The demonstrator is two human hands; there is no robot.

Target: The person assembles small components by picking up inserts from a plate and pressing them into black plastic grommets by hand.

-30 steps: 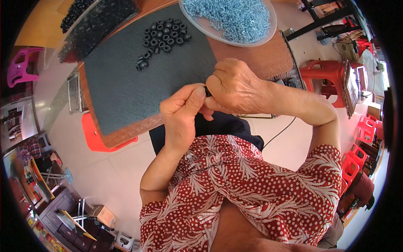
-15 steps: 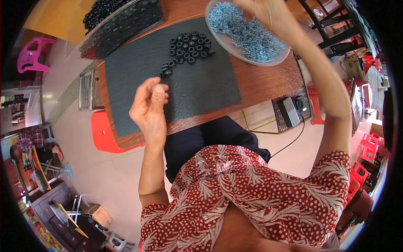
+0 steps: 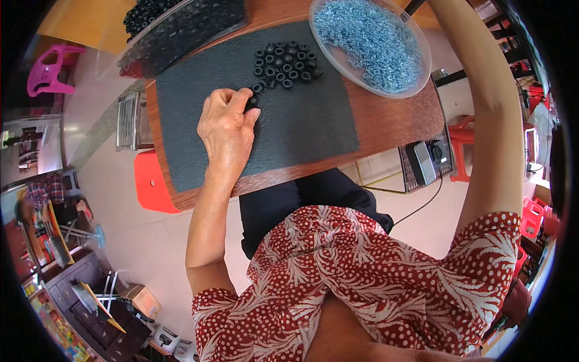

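Observation:
My left hand [image 3: 230,117] is over the dark mat [image 3: 301,127], thumb and forefinger closed around a small black ring-shaped part [image 3: 253,100] at the near end of a loose group. Just beyond its fingertips lies a cluster of several black ring-shaped parts [image 3: 286,63], some with their holes facing up. A round clear tub [image 3: 416,90] holds many small shiny pale-blue pieces [image 3: 377,42] at the far right of the table. My right forearm reaches up past that tub, and the right hand is out of the picture at the top.
A clear rectangular bin [image 3: 181,45] full of black parts stands at the far left of the wooden table [image 3: 392,123]. Below the table's left edge is a red stool [image 3: 154,181]. On the right, a grey box-shaped device [image 3: 422,163] with a cable sits lower down.
My left hand has moved forward to the black parts, and its fingers have closed there. My right hand has gone from above the blue pieces up and out of view.

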